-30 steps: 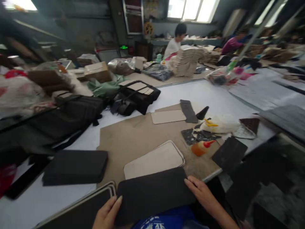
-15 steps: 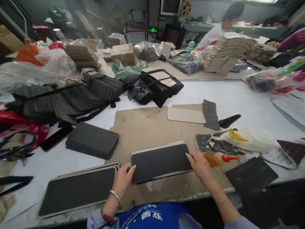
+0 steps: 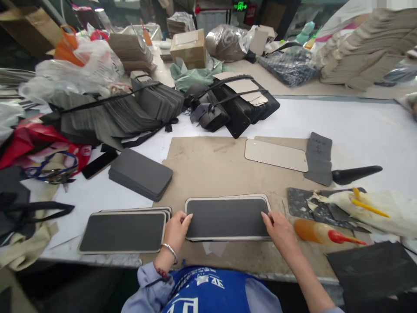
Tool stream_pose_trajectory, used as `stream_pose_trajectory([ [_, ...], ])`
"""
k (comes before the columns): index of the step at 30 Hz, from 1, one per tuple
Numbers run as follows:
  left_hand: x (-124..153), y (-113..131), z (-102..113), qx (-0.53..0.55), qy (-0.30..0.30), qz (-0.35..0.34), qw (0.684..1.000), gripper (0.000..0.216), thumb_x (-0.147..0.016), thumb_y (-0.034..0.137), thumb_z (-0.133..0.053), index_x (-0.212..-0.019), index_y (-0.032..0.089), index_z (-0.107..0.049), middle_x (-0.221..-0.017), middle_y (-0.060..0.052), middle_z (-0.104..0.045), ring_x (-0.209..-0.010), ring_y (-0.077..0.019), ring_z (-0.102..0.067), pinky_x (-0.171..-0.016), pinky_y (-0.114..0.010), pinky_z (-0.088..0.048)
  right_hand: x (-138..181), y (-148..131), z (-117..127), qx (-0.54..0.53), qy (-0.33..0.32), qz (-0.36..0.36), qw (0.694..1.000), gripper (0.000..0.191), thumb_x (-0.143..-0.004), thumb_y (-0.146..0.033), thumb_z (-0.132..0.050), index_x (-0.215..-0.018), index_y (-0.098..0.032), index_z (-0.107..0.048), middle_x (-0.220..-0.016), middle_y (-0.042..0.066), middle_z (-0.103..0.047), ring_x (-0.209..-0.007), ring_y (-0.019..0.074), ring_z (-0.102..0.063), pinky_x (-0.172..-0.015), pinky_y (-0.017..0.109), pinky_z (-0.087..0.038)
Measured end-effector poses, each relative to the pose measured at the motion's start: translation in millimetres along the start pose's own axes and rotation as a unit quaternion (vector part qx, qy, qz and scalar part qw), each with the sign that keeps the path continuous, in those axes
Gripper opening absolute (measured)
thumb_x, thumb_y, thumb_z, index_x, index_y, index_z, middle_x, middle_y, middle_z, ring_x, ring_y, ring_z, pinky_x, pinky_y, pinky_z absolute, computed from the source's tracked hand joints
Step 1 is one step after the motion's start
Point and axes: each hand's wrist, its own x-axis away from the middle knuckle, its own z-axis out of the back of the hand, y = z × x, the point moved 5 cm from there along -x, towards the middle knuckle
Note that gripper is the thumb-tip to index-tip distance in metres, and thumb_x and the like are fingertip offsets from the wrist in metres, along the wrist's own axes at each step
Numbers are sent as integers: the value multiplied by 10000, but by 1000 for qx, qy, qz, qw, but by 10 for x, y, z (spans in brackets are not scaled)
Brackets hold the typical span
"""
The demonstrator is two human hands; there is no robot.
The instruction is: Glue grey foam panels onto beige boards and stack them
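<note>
A dark grey foam pad (image 3: 227,216) lies flat on a small stack of beige boards (image 3: 228,238) near the table's front edge. My left hand (image 3: 176,230), with a bracelet on the wrist, rests at the pad's left end, fingertips touching its edge. At the pad's right end my right hand (image 3: 280,229) presses the edge with its fingers together. Neither hand lifts the pad. Left of it sits a stack of finished boards with dark pads (image 3: 125,231).
A brown paper sheet (image 3: 215,169) covers the work spot. A pile of grey pads (image 3: 140,173) lies at left, an orange glue bottle (image 3: 321,234) and a glue-smeared rag at right. A single beige board (image 3: 276,154), black bundles and boxes lie farther back.
The dark pad came down from in front of me onto the beige boards and now lies square on them. My hands moved with it to its two ends; the view tilted down.
</note>
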Motion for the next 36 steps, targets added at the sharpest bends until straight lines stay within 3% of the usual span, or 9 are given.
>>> stream_pose_trajectory([
  [7, -28, -79, -45, 31, 31, -18, 999, 281, -721, 416, -497, -543, 199, -501, -541, 11, -540, -558, -142, -502, -565, -245, -333, -36, 12, 0, -30, 20, 25, 999, 386, -853, -490, -297, -568, -235, -352, -560, 16, -442, -548, 177, -443, -538, 310, -345],
  [13, -29, -78, -13, 16, 7, -5, 1000, 278, -719, 408, -486, -531, 204, -485, -540, 6, -544, -569, -153, -510, -571, -250, -328, -15, -34, 20, 1, 20, 27, 999, 357, -865, -441, -317, -577, -236, -359, -574, 18, -438, -566, 181, -449, -563, 314, -353],
  [19, -57, -76, -19, -20, -13, -15, 1000, 297, -721, 446, -457, -535, 214, -464, -519, 12, -520, -553, -160, -498, -563, -254, -313, -8, -60, -4, 62, -42, -52, 996, 250, -852, -340, -433, -642, -209, -463, -680, 48, -527, -664, 184, -513, -614, 302, -381],
  [25, -75, -87, -37, -36, -19, -32, 999, 301, -725, 453, -446, -540, 217, -462, -516, 13, -518, -553, -164, -502, -557, -255, -311, 3, -106, 27, 89, -51, -111, 988, 247, -867, -361, -423, -726, -198, -544, -766, 68, -576, -616, 183, -541, -520, 294, -339],
  [36, -94, -64, -9, -51, -20, -36, 998, 298, -719, 443, -473, -532, 211, -460, -531, 11, -527, -566, -161, -505, -552, -248, -307, 8, -103, 24, 76, -73, -105, 989, 211, -868, -317, -446, -753, -184, -561, -790, 71, -582, -720, 189, -543, -610, 292, -358],
])
